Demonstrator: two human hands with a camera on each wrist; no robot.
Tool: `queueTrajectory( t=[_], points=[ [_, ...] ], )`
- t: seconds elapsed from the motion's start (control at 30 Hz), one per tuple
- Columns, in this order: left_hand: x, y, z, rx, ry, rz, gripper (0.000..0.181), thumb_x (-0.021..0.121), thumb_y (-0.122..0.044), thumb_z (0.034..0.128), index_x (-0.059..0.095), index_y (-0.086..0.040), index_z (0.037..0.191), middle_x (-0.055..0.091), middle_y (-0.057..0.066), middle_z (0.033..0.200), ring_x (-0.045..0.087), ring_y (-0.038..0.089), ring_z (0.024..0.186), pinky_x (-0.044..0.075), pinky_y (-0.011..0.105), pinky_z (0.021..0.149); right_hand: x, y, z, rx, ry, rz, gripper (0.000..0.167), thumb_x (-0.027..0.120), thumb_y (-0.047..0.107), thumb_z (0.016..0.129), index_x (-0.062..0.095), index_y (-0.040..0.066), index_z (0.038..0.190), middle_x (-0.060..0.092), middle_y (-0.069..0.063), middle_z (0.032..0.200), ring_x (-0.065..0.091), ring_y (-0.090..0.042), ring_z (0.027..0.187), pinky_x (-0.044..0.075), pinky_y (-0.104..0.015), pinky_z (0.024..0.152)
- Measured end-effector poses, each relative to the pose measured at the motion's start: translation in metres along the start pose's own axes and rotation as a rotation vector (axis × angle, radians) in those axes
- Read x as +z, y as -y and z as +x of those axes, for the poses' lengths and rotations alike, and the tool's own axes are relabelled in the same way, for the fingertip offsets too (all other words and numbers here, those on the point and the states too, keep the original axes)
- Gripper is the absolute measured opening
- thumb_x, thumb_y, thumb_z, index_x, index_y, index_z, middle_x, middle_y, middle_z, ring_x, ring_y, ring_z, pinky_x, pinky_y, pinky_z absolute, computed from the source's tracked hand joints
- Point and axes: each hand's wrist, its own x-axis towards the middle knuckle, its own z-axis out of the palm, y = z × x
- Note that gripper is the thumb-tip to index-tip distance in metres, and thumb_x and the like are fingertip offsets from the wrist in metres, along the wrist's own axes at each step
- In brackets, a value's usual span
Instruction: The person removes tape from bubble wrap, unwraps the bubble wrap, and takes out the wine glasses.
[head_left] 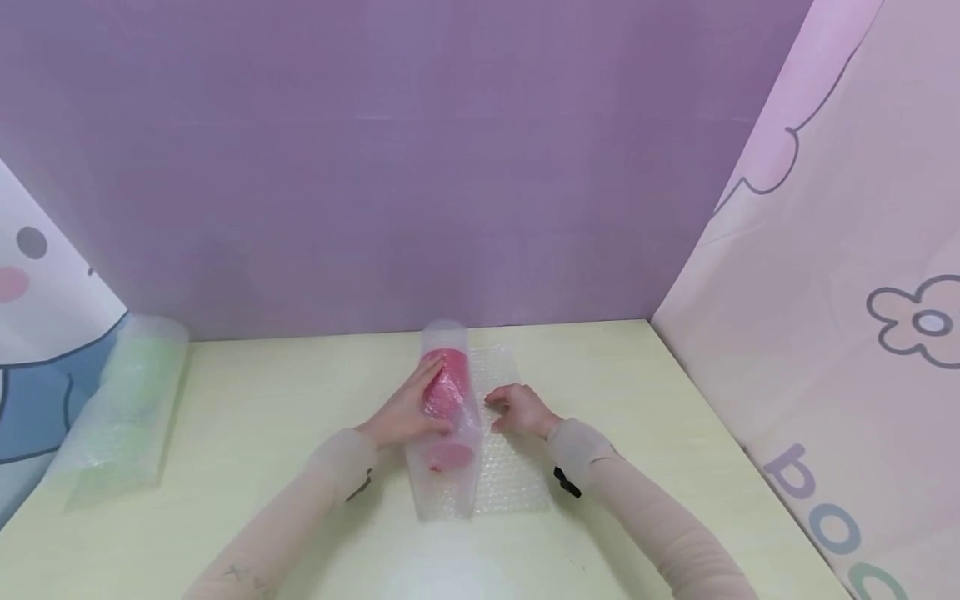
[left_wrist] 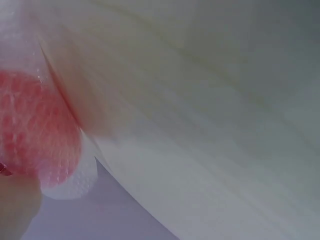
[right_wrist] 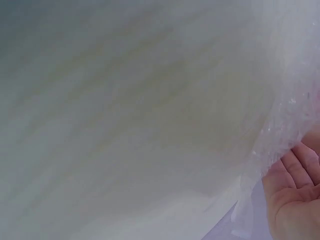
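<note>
One pale green bundle of bubble wrap (head_left: 142,400) lies at the far left of the table (head_left: 600,358), against a printed panel (head_left: 45,342); only the head camera takes it in. Near the middle, the left hand (head_left: 408,408) rests on a wrapped pink cylinder (head_left: 448,392), its fingers and thumb spread wide apart across it. The clear wrapping (head_left: 444,500) runs beyond both ends of the cylinder. The left wrist view brings out what the head view leaves small: the bubbles pressed over the cylinder's rounded pink form, and a fingertip (left_wrist: 17,200) at the lower corner; a blurred pale surface fills most of the rest.

Just right of the cylinder, a flat clear sheet (head_left: 510,487) lies on the table. Above it is the right hand (head_left: 522,410), fingers loosely bent, thumb and forefinger parted. The head view gives the back of that hand; the right wrist view gives its palm side, with crinkled film beside the fingers. Farther right stands a pink panel (head_left: 862,183) printed with a flower.
</note>
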Motion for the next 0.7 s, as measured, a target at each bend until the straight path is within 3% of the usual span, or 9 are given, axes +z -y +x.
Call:
queueTrajectory(
  t=[0.23, 0.4, 0.7],
  points=[
    [-0.004, 0.010, -0.005, 0.014, -0.024, -0.001, 0.109, 0.078, -0.041, 0.0679, 0.010, -0.013, 0.148, 0.003, -0.002, 0.156, 0.003, 0.020, 0.143, 0.013, 0.041, 0.115, 0.001, -0.001, 0.000, 0.011, 0.004, 0.003, 0.046, 0.075, 0.000, 0.069, 0.062, 0.000, 0.113, 0.062, -0.015, 0.118, 0.058, -0.029, 0.109, 0.047, -0.038, 0.096],
    [-0.009, 0.016, -0.012, 0.032, -0.046, -0.012, 0.109, 0.078, -0.041, 0.0677, 0.011, -0.010, 0.148, 0.008, 0.002, 0.156, 0.008, 0.024, 0.142, 0.015, 0.045, 0.115, 0.001, 0.000, 0.000, 0.035, 0.001, 0.024, 0.046, 0.076, 0.000, 0.069, 0.062, 0.000, 0.113, 0.061, -0.015, 0.118, 0.057, -0.029, 0.110, 0.046, -0.038, 0.098],
    [-0.020, 0.020, -0.028, -0.002, -0.059, -0.070, 0.105, 0.075, -0.041, 0.0705, 0.010, -0.013, 0.148, 0.010, 0.004, 0.155, 0.009, 0.030, 0.141, 0.012, 0.052, 0.113, 0.002, -0.003, 0.000, 0.037, -0.019, 0.043, 0.046, 0.076, 0.000, 0.068, 0.063, 0.001, 0.111, 0.062, -0.015, 0.118, 0.056, -0.030, 0.112, 0.045, -0.038, 0.098]
  ],
)
